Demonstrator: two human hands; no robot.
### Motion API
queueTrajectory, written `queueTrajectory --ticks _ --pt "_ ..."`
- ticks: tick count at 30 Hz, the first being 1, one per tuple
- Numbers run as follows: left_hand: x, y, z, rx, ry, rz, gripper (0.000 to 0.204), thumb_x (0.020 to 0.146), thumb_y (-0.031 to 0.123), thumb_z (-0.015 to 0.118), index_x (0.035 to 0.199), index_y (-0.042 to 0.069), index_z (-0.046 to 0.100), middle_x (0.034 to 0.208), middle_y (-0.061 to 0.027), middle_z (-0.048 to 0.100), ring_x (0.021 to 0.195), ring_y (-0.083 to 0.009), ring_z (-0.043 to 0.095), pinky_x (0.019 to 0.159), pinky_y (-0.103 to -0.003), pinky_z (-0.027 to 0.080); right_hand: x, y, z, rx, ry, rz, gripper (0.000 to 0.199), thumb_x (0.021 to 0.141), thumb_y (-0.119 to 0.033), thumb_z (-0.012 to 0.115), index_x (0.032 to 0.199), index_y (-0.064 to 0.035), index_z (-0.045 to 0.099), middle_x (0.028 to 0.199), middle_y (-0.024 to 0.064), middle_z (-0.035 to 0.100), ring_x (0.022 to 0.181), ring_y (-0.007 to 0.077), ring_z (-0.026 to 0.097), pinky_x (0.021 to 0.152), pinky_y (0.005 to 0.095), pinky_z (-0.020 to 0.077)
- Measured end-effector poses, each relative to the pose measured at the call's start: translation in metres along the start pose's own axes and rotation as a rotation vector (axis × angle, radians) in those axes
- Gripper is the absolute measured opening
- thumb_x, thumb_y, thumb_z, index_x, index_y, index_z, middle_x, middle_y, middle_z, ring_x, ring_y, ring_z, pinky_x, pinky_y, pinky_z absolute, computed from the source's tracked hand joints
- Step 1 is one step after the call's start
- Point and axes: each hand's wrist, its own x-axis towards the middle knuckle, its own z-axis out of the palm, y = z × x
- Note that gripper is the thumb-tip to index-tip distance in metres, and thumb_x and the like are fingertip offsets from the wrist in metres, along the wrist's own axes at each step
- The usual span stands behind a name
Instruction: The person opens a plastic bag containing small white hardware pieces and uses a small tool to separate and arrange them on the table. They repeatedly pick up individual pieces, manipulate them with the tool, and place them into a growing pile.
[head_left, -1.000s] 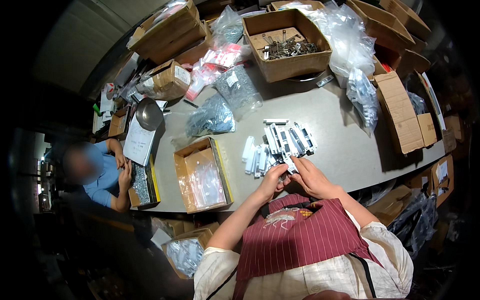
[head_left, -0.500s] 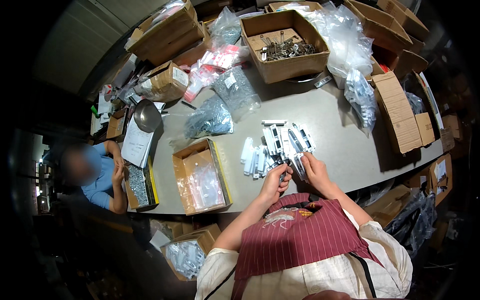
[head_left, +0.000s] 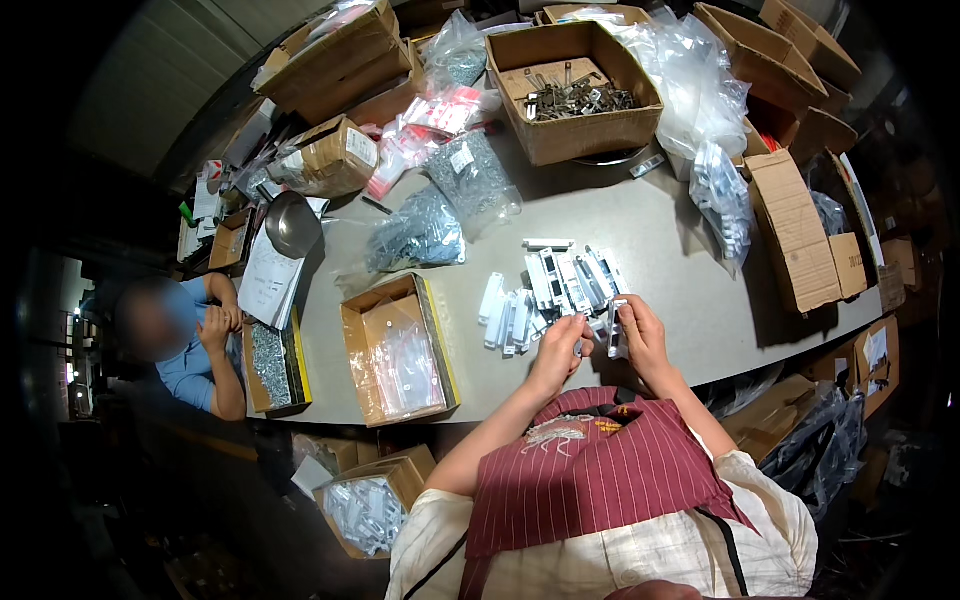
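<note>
Close to the table's front edge, my right hand [head_left: 645, 338] grips a slim white-and-grey bar-shaped part [head_left: 616, 332], held upright with dark slots along it. My left hand [head_left: 560, 354] is closed beside it, fingers pinched together. A small greyish bit shows at those fingertips, too small to name. Just beyond both hands lies a loose pile of similar white bar-shaped parts [head_left: 553, 279], some with dark slots. More of them [head_left: 508, 320] lean together at the pile's left side.
Left of the pile stands an open carton [head_left: 352, 345] holding clear bags. Bags of small metal parts [head_left: 425, 232] lie behind. A large box of metal clips [head_left: 560, 145] sits at the back, and cartons [head_left: 795, 235] on the right. A co-worker [head_left: 195, 345] sits at the left.
The bar-shaped part in my right hand has turned more upright, its slotted side now showing. My left hand has shifted slightly, and the dark thing at its fingers no longer shows.
</note>
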Motion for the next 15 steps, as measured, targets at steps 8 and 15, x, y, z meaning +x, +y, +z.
queueTrajectory --ticks 8,15 --pt "0.012 -0.007 0.010 0.565 0.081 0.584 0.035 0.100 0.035 0.058 0.089 0.002 0.059 0.067 -0.0086 0.059 0.050 -0.0142 0.051 0.048 -0.031 0.039 -0.008 0.007 0.003 0.163 -0.131 0.053 0.025 0.103 -0.022 0.051 0.112 -0.0013 0.061 0.086 0.0097 0.065 0.079 0.0121 0.059 0.070 0.0306 0.0477" --pt "0.006 0.007 0.000 0.967 0.037 0.845 0.035 0.094 0.031 0.068 0.076 0.001 0.061 0.059 -0.0104 0.056 0.052 -0.0192 0.057 0.049 -0.031 0.042 -0.010 0.016 0.008 0.563 -0.295 0.224 0.024 0.101 -0.020 0.055 0.112 -0.0003 0.062 0.095 0.0014 0.063 0.087 0.0084 0.056 0.079 0.0249 0.0455"
